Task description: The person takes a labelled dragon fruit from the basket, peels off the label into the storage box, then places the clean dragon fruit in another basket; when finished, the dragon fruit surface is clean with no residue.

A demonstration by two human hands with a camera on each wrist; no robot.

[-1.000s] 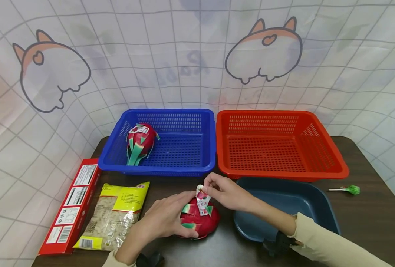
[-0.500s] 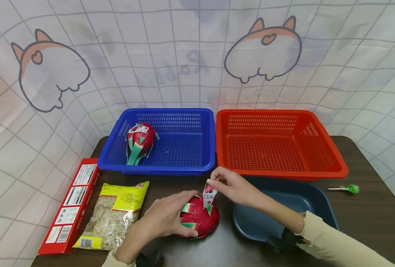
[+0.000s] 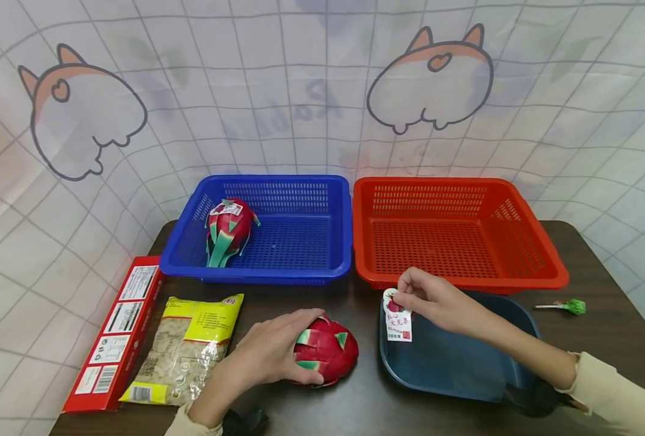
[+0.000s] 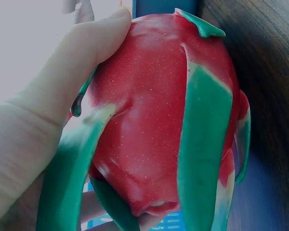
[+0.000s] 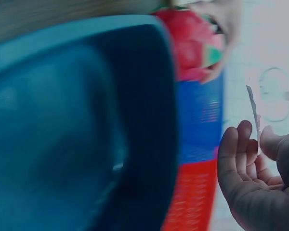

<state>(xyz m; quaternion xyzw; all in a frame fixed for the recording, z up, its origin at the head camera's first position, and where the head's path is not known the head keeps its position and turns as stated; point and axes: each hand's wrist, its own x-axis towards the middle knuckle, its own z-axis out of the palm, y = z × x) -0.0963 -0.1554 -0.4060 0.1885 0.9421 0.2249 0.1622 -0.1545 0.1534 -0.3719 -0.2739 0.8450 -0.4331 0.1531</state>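
Observation:
My left hand (image 3: 270, 350) grips a red dragon fruit (image 3: 333, 351) with green scales at the table's front middle. In the left wrist view the thumb lies along the side of this dragon fruit (image 4: 144, 96), and some fingers show beneath it. Between thumb and fingertips, my right hand (image 3: 436, 303) pinches a white sticker (image 3: 398, 324) with a fruit picture and printed characters. The sticker hangs over the left side of a dark blue tray (image 3: 442, 369). Seen edge-on in the right wrist view, the sticker (image 5: 253, 106) stands up from the fingertips.
A second dragon fruit (image 3: 229, 227), with a sticker on it, sits in the blue basket (image 3: 278, 275) at the back. Beside it stands a red basket (image 3: 453, 283). A yellow bag (image 3: 191, 348) and red box (image 3: 117, 333) lie left; a green lollipop (image 3: 575, 307) lies right.
My right hand has peeled the sticker off the dragon fruit and carried it right, over the tray. My left hand keeps its grip on the fruit in the same place.

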